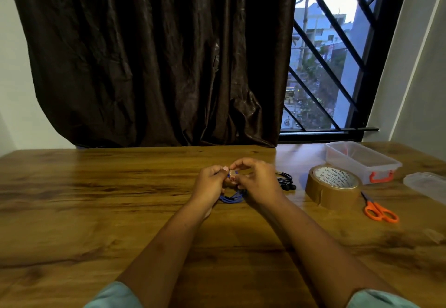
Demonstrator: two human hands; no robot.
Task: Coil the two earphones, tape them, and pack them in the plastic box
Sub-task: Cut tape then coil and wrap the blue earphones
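Both hands meet over the middle of the wooden table [96, 199]. My left hand [210, 182] grips the coiled blue earphone [231, 198], whose loops hang below my fingers. My right hand [255, 179] pinches a small piece of brown tape [233, 176] against the top of the coil. A coiled black earphone [286, 179] lies on the table just right of my right hand. The brown tape roll [333, 187] stands further right. Behind it sits the clear plastic box [359, 160] with an orange latch, open.
Orange-handled scissors [380, 210] lie right of the tape roll. The box's clear lid [427, 184] rests at the table's right edge. A dark curtain [156, 54] and a barred window [325, 66] stand behind the table.
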